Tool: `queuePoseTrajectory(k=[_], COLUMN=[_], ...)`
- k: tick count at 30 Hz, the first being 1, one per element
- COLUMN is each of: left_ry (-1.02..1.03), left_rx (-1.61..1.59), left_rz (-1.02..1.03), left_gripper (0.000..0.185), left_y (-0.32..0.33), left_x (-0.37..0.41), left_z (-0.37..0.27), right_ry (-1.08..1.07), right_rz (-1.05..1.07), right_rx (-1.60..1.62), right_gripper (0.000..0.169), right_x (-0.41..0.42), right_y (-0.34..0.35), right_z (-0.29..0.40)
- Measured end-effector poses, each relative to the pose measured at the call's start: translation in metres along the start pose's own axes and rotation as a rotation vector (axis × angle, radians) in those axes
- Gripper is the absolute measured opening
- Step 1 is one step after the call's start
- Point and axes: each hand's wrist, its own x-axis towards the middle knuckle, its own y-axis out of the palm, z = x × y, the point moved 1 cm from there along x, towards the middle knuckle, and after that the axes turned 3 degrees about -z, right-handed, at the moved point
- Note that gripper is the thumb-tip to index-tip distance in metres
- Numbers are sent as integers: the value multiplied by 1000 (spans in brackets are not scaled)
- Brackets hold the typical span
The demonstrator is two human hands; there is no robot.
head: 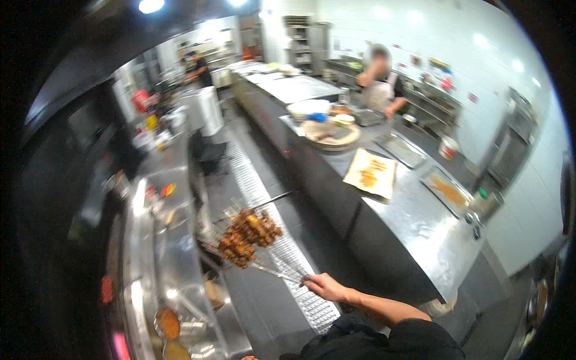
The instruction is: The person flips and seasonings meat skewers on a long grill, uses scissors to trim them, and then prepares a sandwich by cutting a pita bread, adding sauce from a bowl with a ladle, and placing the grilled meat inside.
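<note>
My right hand [326, 287] is closed around the ends of several metal skewers [279, 273]. Browned, chunky pieces of grilled meat [247, 236] are bunched on them, held out over the aisle between two counters. A dark rod shows just beyond the meat; whether it belongs to the bunch I cannot tell. Of my left hand [249, 358] only a sliver of skin shows at the bottom edge, so what it does is hidden.
At left runs a steel counter [175, 252] with round containers of orange seasoning [170, 323]. The long counter [414, 225] at right bears a stained paper sheet [371, 173], metal trays [445, 191] and a round board [330, 135]. A person [380, 85] stands behind it; another person [200, 69] is farther back.
</note>
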Motion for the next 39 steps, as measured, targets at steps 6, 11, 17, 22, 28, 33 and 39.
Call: queuePoseTrajectory(k=[6,11,17,22,28,33,39], left_ry=[-77,-189,-250,-350,-337,-306,-239], left_rx=[156,174,311,259,246,248,223], left_rz=[21,88,87,-246,-390,-397,-403], left_gripper=[11,17,20,26,27,28,29], left_y=[129,245,267,234,244,252,248], left_x=[37,36,22,-21,-22,-18,-7], left_z=[13,32,40,32,41,45,52], right_ry=[278,352,486,658,587,625,454], right_rz=[-438,-529,-325,-184,-271,-275,-560], right_rx=[-1,-194,-70,-269,-570,-641,-865], right_gripper=[25,31,38,44,54,55,40], right_x=[-75,-64,-13,-5,-9,-12,-4], right_y=[-217,-390,-506,-531,-533,-534,-533], right_z=[-132,-242,-344,-407,-417,-394,-354])
